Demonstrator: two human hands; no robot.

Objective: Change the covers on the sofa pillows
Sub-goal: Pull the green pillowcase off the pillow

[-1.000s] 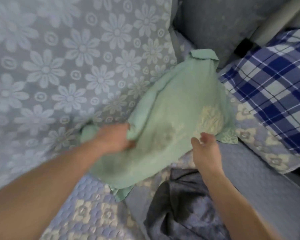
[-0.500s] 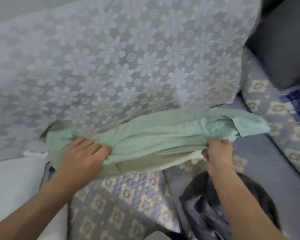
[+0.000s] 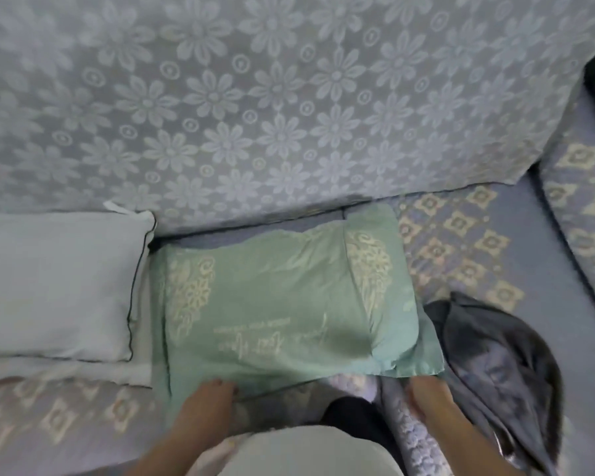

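**Green pillow lies flat on the covered sofa seat**

Head view. The green pillow (image 3: 282,304) lies flat in the middle of the picture, on the sofa seat (image 3: 461,235), which wears a quilted blue-grey cover with cream diamond motifs. The pillow cover carries pale leaf ornaments near both short ends and some cream lettering that I cannot read. Its loose flap end points to 3 o'clock.

At 12 o'clock from the pillow stands the sofa back (image 3: 289,97), draped in a grey cloth with a woven pattern of daisies and small rings; its lower edge meets the seat just behind the pillow. At 9 o'clock, touching the green pillow's side, lies a white pillow (image 3: 55,286) with thin dark piping along its edge. At 4 o'clock a crumpled dark grey cloth (image 3: 495,355) lies on the seat, just beside the pillow's flap corner. At 2 o'clock a second quilted surface with the same diamond motifs rises at the right border of the picture.

The left hand (image 3: 203,410) is at 7 o'clock, its fingertips on the near edge of the green pillow; whether they pinch the cloth I cannot tell. The right hand (image 3: 430,396) is at 5 o'clock, just under the flap corner; its fingers are hidden by the cloth, so I cannot tell its state.
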